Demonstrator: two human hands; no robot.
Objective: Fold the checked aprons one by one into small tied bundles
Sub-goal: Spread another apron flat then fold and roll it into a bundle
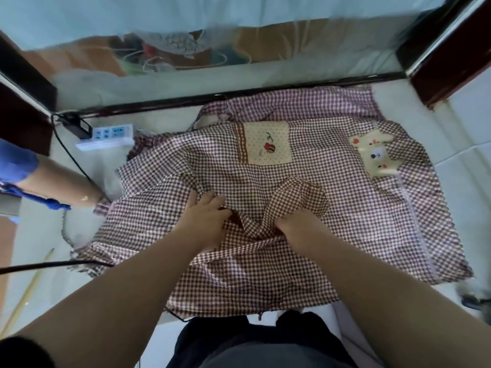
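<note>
A checked apron (345,208) of thin woven cloth, in small brown-and-white squares, lay spread and rumpled on the pale tiled floor (467,166), filling the middle and right of the frame. Its longer side ran roughly left to right, and its far edge lay close against the dark door sill (159,104) at the top. A square beige pocket (267,142) with dotted print, a small red motif and a brown stitched band sat at upper centre. A cream bear patch (377,155) sat tilted at upper right.

The left hand (204,211) lay on the cloth at centre, fingers extended and slightly spread, its grip released, pressing the fabric down. The right hand (295,224), just beside it, was curled round a checked strap (300,197) that rose in a flat loop above the knuckles. Its fingertips were hidden in the folds. A second narrow band of the same check ran below both wrists.

At upper left lay a white power strip (106,136) with a black cable (66,152). A second person's bare leg (61,187) stood at the left edge, touching the apron's corner.
</note>
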